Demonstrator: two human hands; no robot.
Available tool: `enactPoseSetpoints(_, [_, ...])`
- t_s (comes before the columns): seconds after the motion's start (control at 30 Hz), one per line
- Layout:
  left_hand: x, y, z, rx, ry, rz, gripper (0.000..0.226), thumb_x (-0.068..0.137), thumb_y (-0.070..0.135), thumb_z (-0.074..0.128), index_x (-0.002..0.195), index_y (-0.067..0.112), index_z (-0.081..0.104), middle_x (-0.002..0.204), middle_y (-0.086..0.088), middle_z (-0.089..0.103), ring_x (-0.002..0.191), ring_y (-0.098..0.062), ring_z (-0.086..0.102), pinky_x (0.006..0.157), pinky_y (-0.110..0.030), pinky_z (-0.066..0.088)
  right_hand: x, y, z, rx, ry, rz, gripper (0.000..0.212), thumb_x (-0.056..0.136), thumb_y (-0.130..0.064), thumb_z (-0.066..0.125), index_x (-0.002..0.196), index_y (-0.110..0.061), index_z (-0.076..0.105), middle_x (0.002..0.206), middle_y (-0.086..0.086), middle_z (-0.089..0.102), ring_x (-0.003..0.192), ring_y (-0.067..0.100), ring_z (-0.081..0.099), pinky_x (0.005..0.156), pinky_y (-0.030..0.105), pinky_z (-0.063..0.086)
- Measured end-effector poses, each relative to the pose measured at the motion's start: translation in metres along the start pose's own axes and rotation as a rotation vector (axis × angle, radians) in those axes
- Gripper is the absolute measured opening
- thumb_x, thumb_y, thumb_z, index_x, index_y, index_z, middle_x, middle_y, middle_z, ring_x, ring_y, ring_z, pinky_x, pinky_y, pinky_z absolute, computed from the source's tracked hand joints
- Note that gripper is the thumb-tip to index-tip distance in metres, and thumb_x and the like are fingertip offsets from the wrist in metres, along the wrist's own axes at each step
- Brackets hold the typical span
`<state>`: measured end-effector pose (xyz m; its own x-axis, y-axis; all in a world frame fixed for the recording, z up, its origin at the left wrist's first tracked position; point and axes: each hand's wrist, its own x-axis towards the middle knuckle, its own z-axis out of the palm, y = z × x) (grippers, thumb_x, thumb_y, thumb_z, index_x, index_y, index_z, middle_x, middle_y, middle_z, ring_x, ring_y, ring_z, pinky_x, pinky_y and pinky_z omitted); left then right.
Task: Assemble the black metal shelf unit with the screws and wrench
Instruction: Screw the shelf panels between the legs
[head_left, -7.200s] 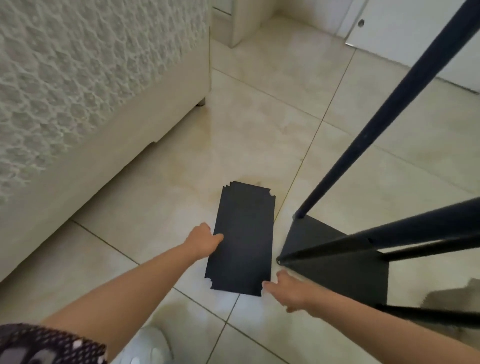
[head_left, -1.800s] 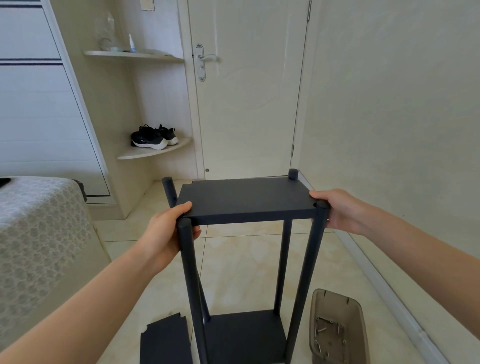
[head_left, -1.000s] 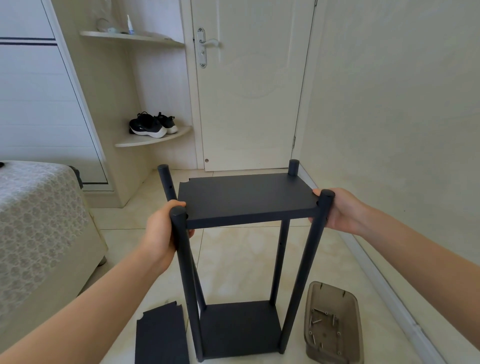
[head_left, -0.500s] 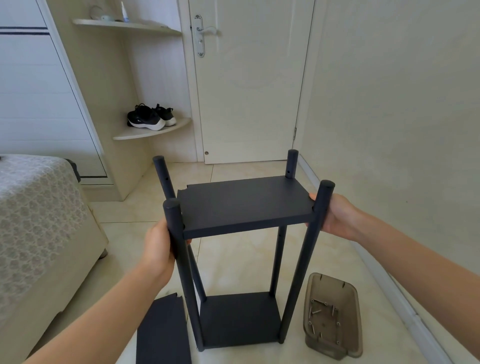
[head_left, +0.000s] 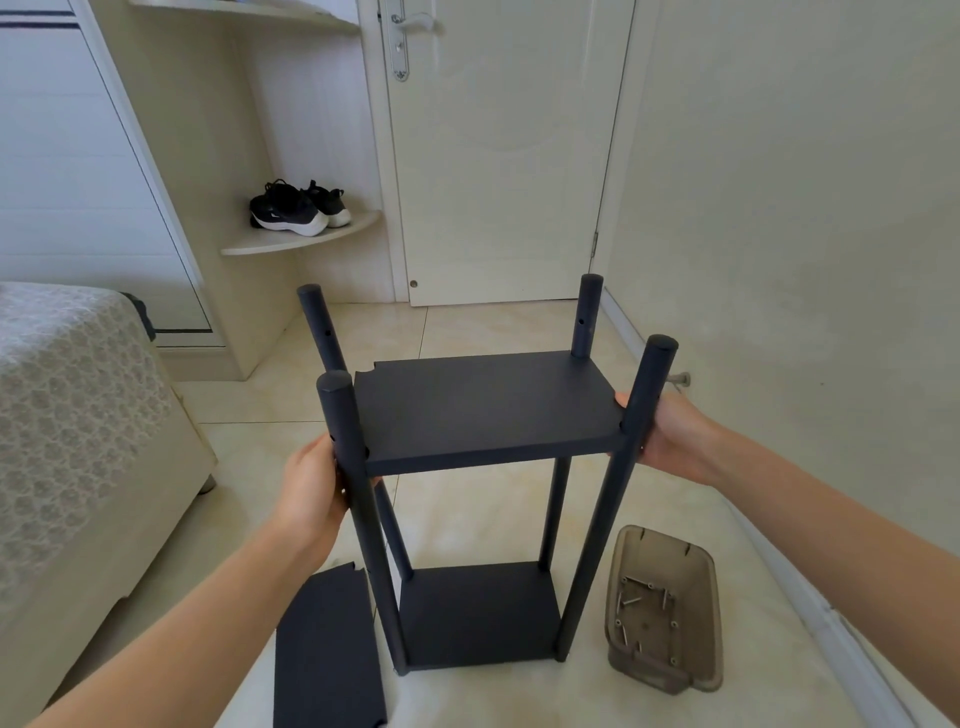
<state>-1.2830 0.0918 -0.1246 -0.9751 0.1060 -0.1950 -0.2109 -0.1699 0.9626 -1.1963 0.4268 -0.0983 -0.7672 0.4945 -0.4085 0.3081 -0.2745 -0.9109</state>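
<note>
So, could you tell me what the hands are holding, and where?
The black shelf panel: left hand at its left end, right hand at its right end.

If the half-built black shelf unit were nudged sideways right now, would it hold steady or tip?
Likely tippy: the shelf unit is tall over a small bottom panel. It may also wobble, as the upper panel appears held up only by the left hand and right hand; no screws show at its corners. On the glossy floor it would probably slide easily.

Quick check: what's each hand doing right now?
Left hand: grips the left end of the panel.
Right hand: grips its right end, thumb on top.
</note>
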Motion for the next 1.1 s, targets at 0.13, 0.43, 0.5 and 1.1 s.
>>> enactPoseSetpoints(0.13, [0.003,-0.008,0.002,-0.017,0.02,-0.044,0.032,0.107,0.017,0.036,0.091,0.016,0.064,0.09,-0.01,0.062,0.084,-0.024,0.057,0.083,-0.038,0.049,0.003,0.012,-0.003,-0.048,-0.008,-0.001,0.02,0.104,-0.022,0.041,0.093,-0.013,0.055,0.088,0.008,0.064,0.082,0.026,0.064,0.064,0.037,0.055])
enactPoseSetpoints(0.43, [0.012,-0.036,-0.006,0.004,0.083,-0.219,0.022,0.104,0.023,0.048,0.095,0.017,0.067,0.092,-0.005,0.066,0.091,-0.022,0.06,0.094,-0.043,0.048,0.02,0.039,-0.009,-0.14,-0.007,0.043,0.03,0.104,-0.024,0.039,0.089,-0.01,0.062,0.085,0.009,0.068,0.081,0.028,0.067,0.061,0.035,0.057])
enactPoseSetpoints(0.5, [0.013,-0.042,-0.007,0.026,0.087,-0.246,0.021,0.104,0.024,0.05,0.094,0.018,0.067,0.09,-0.002,0.066,0.089,-0.02,0.059,0.089,-0.04,0.047,0.021,0.045,-0.009,-0.167,-0.006,0.053,0.03,0.104,-0.023,0.04,0.091,-0.009,0.062,0.088,0.011,0.068,0.082,0.029,0.067,0.059,0.035,0.057])
enactPoseSetpoints(1.1, [0.077,-0.044,0.006,-0.13,0.068,-0.328,0.02,0.104,0.025,0.05,0.101,0.015,0.067,0.091,0.0,0.062,0.087,-0.016,0.056,0.078,-0.028,0.043,0.057,0.069,0.013,0.068,0.053,0.097,0.028,0.104,-0.015,0.03,0.087,-0.011,0.052,0.081,0.009,0.055,0.072,0.022,0.055,0.062,0.035,0.048])
